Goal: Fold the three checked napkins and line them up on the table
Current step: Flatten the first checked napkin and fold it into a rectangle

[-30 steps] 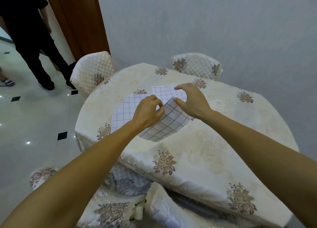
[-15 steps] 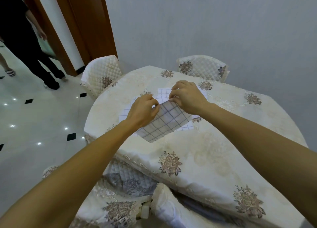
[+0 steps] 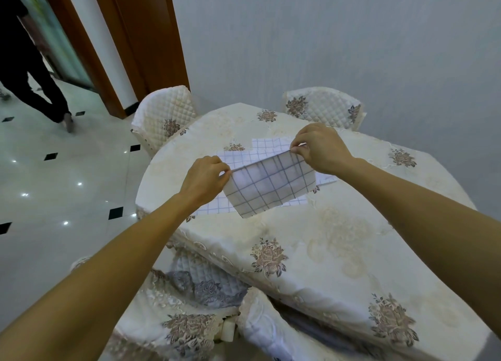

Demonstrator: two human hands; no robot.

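both hands hold one checked napkin (image 3: 271, 188) up above the round surface (image 3: 339, 241), which is draped in a cream floral cloth. the left hand (image 3: 204, 180) pinches the napkin's upper left corner between thumb and fingertips, its grip clenched on the fabric; the right hand (image 3: 320, 150) pinches the upper right corner the same way, grip also clamped on the cloth. the held top edge runs taut between the two hands and forms the long axis, slanting from lower left up to upper right. from that edge the napkin hangs down toward the viewer, its free lower corner pointing down and a little left, over the near middle of the surface. it looks doubled along the held edge, though the layers cannot be told apart for certain. under and behind it more checked cloth (image 3: 264, 146) lies flat on the surface, partly hidden by the held piece; where one flat napkin ends and another begins cannot be told. two quilted chairs (image 3: 165, 114) stand at the far side.
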